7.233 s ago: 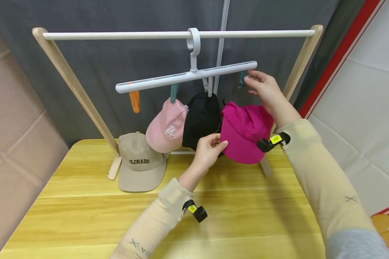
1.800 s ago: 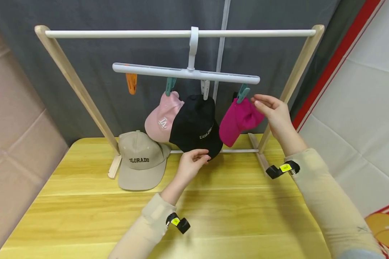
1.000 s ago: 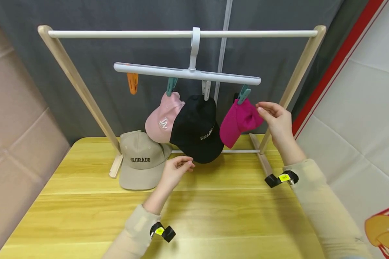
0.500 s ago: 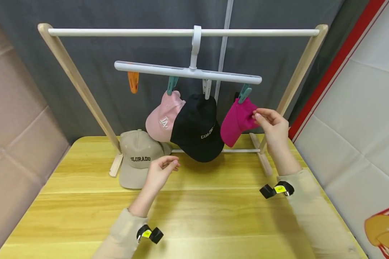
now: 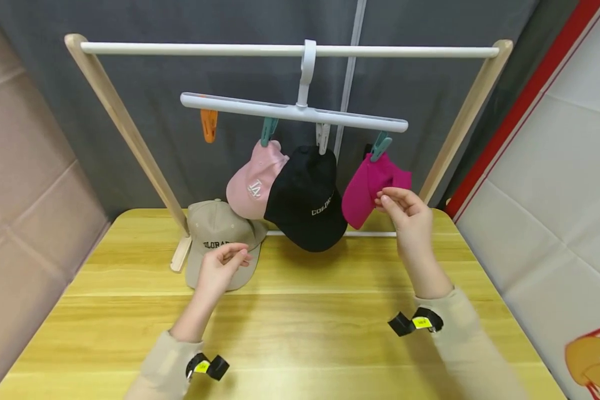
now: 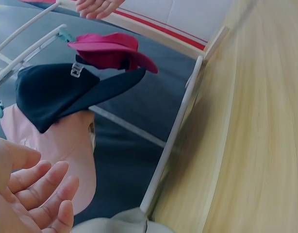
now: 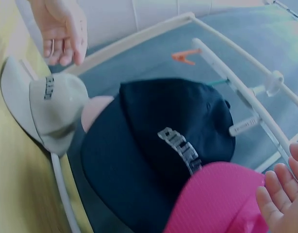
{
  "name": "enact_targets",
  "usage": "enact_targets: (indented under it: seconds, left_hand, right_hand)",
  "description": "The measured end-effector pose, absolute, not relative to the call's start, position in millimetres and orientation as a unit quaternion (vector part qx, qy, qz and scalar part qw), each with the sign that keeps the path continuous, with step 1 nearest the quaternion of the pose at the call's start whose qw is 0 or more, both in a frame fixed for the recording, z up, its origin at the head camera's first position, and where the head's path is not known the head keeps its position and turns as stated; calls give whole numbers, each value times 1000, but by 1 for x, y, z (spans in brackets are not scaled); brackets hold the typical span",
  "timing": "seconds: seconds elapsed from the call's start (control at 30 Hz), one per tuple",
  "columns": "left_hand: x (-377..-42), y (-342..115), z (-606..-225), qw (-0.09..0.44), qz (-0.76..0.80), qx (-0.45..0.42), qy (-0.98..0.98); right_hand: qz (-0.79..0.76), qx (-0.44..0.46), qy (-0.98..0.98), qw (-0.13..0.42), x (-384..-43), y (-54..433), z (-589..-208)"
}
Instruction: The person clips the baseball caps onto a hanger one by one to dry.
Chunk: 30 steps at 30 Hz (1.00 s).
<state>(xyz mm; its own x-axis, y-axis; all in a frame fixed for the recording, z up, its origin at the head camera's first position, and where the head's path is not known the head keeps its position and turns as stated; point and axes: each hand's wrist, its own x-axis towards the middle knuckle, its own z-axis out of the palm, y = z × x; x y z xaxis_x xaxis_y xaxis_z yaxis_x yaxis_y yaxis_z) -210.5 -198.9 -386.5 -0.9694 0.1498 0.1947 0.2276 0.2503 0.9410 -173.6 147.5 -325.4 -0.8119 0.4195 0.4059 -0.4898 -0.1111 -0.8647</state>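
Note:
My left hand (image 5: 219,273) hovers before the beige cap (image 5: 215,222) on the table, its fingers loosely bent around nothing. In front of the magenta cap (image 5: 365,186) my right hand (image 5: 411,225) hangs with relaxed fingers; the right wrist view shows no grip on the cap. A teal clip (image 5: 381,146) bears that cap at the right end of the white hanger (image 5: 292,113). Beside it a black cap (image 5: 307,194) hangs from a white clip (image 5: 322,138). A pink cap (image 5: 252,180) hangs from another teal clip (image 5: 268,131). An orange clip (image 5: 209,125) carries nothing.
The hanger hooks over the white rail (image 5: 205,49) of a wooden rack and tilts down to the right. Rack legs (image 5: 130,130) stand on the wooden table (image 5: 300,333). A grey curtain (image 5: 145,83) is behind, with a light panel (image 5: 570,211) at the right.
The magenta cap, earlier held by my left hand, now hangs from the right teal clip. The hanger's tilt has reversed. My left hand moved left to the beige cap; my right came down and left.

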Motion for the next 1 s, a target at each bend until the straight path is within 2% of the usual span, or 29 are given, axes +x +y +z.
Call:
enact_targets:
  seconds: [0.3,1.0]
  left_hand:
    - [-210,-218,-384,35,-581,-101,-807]
    - [-206,-263,-391,34,-515,-61,-854]
  right_hand:
    - [752,65,-593,281,-158,120,-340]
    - [769,83,-618,138,-134,43,-372]
